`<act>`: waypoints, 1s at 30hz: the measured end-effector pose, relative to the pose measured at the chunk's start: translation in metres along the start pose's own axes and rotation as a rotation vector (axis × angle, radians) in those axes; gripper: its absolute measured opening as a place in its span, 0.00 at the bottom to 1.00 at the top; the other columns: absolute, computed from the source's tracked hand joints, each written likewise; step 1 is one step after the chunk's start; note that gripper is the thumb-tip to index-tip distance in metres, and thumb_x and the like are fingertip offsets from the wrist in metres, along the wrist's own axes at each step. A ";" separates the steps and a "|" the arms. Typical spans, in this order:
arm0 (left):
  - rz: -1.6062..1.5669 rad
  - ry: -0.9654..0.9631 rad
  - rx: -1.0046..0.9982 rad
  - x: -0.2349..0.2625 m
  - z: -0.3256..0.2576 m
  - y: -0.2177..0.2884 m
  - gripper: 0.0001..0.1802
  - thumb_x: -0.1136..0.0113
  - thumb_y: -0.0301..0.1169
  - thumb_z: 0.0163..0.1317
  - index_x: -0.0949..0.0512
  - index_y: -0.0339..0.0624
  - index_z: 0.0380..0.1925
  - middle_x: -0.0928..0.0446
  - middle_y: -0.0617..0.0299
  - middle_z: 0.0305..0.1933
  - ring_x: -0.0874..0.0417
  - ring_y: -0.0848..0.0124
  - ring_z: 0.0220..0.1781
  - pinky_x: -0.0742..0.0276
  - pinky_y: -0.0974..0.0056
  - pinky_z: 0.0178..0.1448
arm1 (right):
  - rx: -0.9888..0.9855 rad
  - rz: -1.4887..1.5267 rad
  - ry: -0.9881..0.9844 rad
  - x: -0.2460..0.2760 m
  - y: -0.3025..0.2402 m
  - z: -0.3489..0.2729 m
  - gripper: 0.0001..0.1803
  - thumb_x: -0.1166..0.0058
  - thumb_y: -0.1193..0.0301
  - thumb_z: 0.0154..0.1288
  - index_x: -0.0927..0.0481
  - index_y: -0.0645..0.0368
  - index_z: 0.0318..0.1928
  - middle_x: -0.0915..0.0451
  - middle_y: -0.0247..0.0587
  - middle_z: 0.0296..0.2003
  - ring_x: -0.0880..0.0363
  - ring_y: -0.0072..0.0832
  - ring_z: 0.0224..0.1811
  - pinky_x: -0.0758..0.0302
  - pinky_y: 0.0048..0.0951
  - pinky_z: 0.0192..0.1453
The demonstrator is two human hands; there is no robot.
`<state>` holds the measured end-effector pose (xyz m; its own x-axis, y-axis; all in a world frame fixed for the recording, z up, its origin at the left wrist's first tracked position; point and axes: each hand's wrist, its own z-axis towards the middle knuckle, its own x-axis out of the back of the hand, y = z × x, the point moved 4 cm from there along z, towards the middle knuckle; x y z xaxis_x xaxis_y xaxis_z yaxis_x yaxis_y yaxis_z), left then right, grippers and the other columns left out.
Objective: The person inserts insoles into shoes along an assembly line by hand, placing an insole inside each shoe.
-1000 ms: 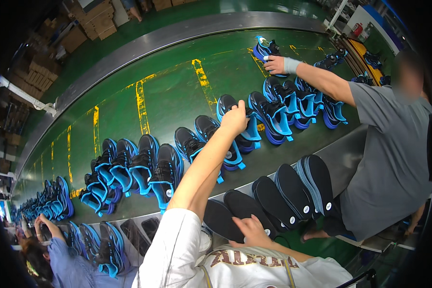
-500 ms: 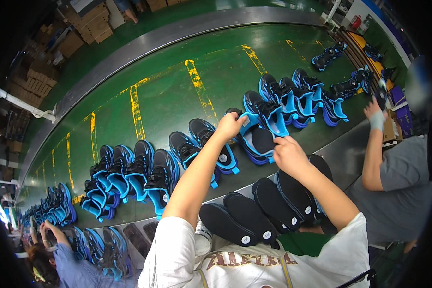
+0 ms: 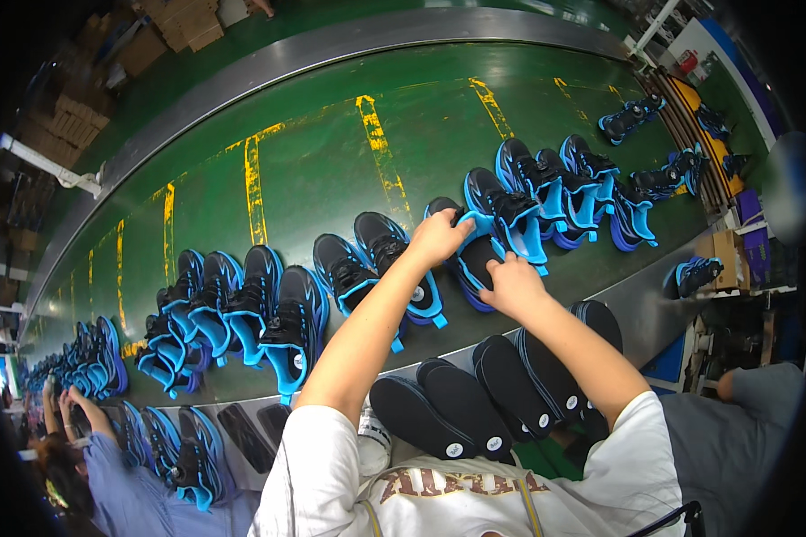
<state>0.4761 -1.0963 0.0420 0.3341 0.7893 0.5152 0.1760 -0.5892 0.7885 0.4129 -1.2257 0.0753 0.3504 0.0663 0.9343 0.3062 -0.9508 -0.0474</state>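
Note:
Before me on the green table stands a black sports shoe (image 3: 476, 297) with a light blue lining, its opening toward me. My left hand (image 3: 441, 234) is closed on the collar and tongue of this shoe. A black insole (image 3: 480, 258) lies partly inside the opening, and its front end is hidden in the shoe. Closed at the heel end of the insole is my right hand (image 3: 517, 288); its fingertips are partly hidden. Several loose black insoles (image 3: 446, 407) with round white stickers lie in a row near my body, below my forearms.
Rows of similar shoes stand left (image 3: 293, 327) and right (image 3: 515, 210) of my hands. A metal rail (image 3: 654, 295) edges the table; a single shoe (image 3: 694, 276) lies on it at right. Co-workers stand left (image 3: 143, 479) and right (image 3: 734, 430). Two dark phone-like objects (image 3: 246, 436) lie at lower left.
My right hand has moved left and up, deeper over the shoe's opening with the insole. The right co-worker's arm has drawn back, and a shoe now lies on the rail there.

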 end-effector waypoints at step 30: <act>0.028 0.082 -0.063 -0.009 0.002 -0.005 0.20 0.54 0.42 0.56 0.29 0.37 0.40 0.26 0.45 0.31 0.25 0.52 0.36 0.31 0.58 0.40 | 0.450 -0.176 -0.102 -0.048 0.001 0.060 0.13 0.63 0.70 0.54 0.26 0.62 0.34 0.31 0.45 0.39 0.34 0.37 0.45 0.34 0.33 0.47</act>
<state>0.4737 -1.1005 0.0329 0.2606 0.7858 0.5609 0.1087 -0.6011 0.7917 0.4496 -1.2113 0.0089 0.3376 0.2647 0.9033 0.7126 -0.6988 -0.0615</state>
